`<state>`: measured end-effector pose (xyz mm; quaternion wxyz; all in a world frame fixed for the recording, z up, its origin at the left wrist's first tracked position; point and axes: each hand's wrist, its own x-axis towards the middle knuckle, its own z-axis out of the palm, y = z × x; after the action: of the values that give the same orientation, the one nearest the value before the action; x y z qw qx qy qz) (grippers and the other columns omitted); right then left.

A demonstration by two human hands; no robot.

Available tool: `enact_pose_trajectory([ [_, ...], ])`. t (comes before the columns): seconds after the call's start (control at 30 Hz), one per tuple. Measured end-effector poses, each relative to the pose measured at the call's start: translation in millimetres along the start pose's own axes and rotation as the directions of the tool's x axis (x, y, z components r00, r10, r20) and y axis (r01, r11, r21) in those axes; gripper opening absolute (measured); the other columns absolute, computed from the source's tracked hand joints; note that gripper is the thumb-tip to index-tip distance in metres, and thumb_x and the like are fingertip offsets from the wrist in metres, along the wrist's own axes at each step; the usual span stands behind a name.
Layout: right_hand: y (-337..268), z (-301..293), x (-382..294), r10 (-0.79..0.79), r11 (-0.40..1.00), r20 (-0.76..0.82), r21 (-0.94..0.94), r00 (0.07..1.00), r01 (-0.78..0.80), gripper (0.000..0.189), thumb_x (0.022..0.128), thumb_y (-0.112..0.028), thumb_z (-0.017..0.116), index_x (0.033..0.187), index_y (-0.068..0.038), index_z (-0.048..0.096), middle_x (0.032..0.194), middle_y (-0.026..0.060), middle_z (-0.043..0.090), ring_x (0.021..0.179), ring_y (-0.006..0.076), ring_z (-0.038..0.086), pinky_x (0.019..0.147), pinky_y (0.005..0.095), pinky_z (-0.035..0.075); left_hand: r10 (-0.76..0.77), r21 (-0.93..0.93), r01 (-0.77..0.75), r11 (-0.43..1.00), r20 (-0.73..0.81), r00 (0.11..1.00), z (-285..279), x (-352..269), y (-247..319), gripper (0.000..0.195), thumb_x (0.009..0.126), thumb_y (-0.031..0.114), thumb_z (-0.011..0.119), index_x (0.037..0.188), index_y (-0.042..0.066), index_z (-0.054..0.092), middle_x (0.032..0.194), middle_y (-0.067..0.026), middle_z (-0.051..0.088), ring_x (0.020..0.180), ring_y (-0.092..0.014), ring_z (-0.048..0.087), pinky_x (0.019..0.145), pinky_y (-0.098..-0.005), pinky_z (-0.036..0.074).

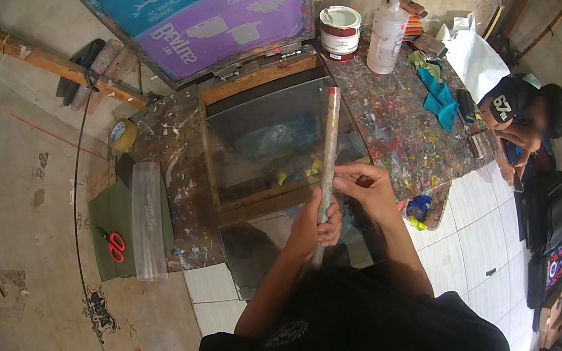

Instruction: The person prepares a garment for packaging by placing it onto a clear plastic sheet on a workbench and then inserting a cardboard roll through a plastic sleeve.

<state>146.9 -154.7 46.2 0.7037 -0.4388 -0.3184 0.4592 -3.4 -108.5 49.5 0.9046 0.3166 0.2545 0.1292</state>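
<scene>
My left hand is wrapped around a long, narrow paint-stained bar, which slants up and away from me with a reddish far end. Thumb and forefinger of my right hand come together at the bar's right edge. Whether they pinch it or only touch it cannot be told. Beneath the bar lies a glass pane on a wooden frame set in the bench. Behind this, a screen-printing frame with purple and teal mesh stands raised on metal hinge clamps.
On the paint-spattered bench stand a paint can and a plastic bottle, near teal cloth. At left lie tape, a clear plastic sheet and red-handled scissors. Another person crouches at right beside dark stacked items.
</scene>
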Motion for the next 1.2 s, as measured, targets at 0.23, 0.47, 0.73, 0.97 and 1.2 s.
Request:
enact_pose_trajectory([
  [0.23,4,-11,4,-0.025,1.000,0.098,0.000,0.995,0.025,0.021,0.082,0.007,0.067,0.103,0.004,0.067,0.099,0.0102,0.068,0.094,0.0152,0.064,0.085,0.0270,0.051,-0.028,-0.169,0.055,0.984,0.159,0.987,-2,-2,0,0.047,0.101,0.052,0.023,0.078,0.013,0.038,0.050,0.0045,0.026,0.037,-0.007,0.023,0.037,-0.0235,0.023],
  [0.47,1,-3,3,-0.205,0.913,-0.008,-0.362,0.979,0.188,0.016,0.078,0.003,0.071,0.093,-0.001,0.069,0.086,0.0010,0.061,0.075,0.0073,0.053,0.067,0.0215,0.043,-0.045,-0.038,0.047,0.998,0.045,0.998,-5,1,-6,0.050,0.100,0.053,0.021,0.079,0.012,0.040,0.051,0.0042,0.029,0.038,-0.008,0.026,0.037,-0.0235,0.025],
  [0.73,6,-2,-10,-0.236,0.920,-0.222,-0.366,0.946,0.143,0.014,0.080,0.000,0.071,0.094,0.000,0.069,0.084,0.0006,0.062,0.069,0.0067,0.050,0.062,0.0212,0.039,0.143,0.206,-0.109,0.972,-0.157,0.977,5,1,-10,0.050,0.101,0.050,0.027,0.078,0.009,0.045,0.056,0.0033,0.034,0.044,-0.006,0.028,0.042,-0.0217,0.024],
  [0.97,-11,13,-26,-0.036,0.990,-0.174,-0.139,0.984,0.011,0.019,0.079,0.004,0.071,0.098,0.004,0.068,0.079,0.0032,0.066,0.071,0.0055,0.059,0.062,0.0196,0.044,0.423,0.606,-0.221,0.764,-0.214,0.880,10,2,-12,0.051,0.102,0.039,0.032,0.080,-0.002,0.052,0.065,-0.0066,0.049,0.057,-0.016,0.046,0.056,-0.0314,0.040],
  [1.2,0,16,-19,-0.051,0.980,-0.127,-0.198,0.991,0.025,0.017,0.078,0.002,0.071,0.095,0.004,0.066,0.075,0.0009,0.065,0.066,0.0041,0.057,0.059,0.0197,0.044,0.526,0.786,-0.218,0.579,-0.156,0.836,4,3,-12,0.046,0.102,0.037,0.031,0.086,0.001,0.053,0.071,-0.0021,0.050,0.062,-0.010,0.047,0.055,-0.0271,0.040],
])
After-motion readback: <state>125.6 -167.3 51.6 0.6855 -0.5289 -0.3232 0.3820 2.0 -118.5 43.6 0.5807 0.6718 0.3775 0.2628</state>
